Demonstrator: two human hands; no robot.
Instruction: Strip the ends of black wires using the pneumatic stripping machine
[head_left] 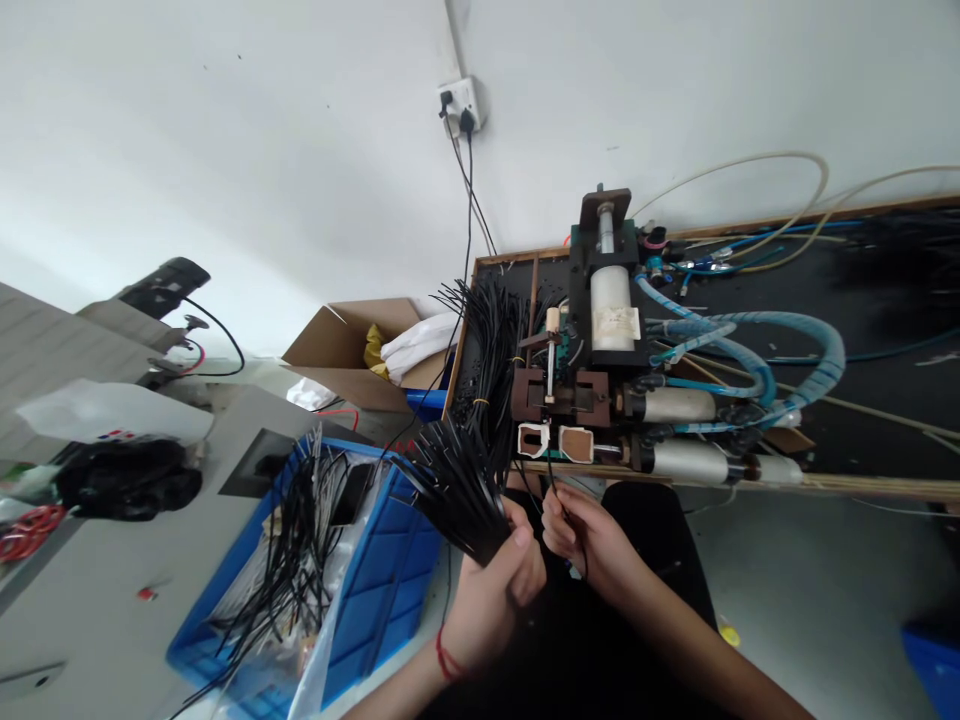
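My left hand (504,565) is closed around a thick bundle of black cables (457,490), whose ends fan out up and to the left. Pinched between the fingers of my right hand (581,530) is one black cable (552,475). It runs up to the front of a machine with brown metal jaws (559,397) and two pale-faced pads (576,444). Whether the cable's tip sits between the pads is too small to tell. More black cables (495,340), tied in places with yellow bands, lie on the bench left of the machine.
Left of me stands a blue crate (386,560) holding loose cables and plastic bags. A cardboard box (319,350) is behind it. Air cylinders (686,462) and blue hoses (825,350) extend right over the wood-edged bench (885,400). A power socket (459,100) hangs on the wall.
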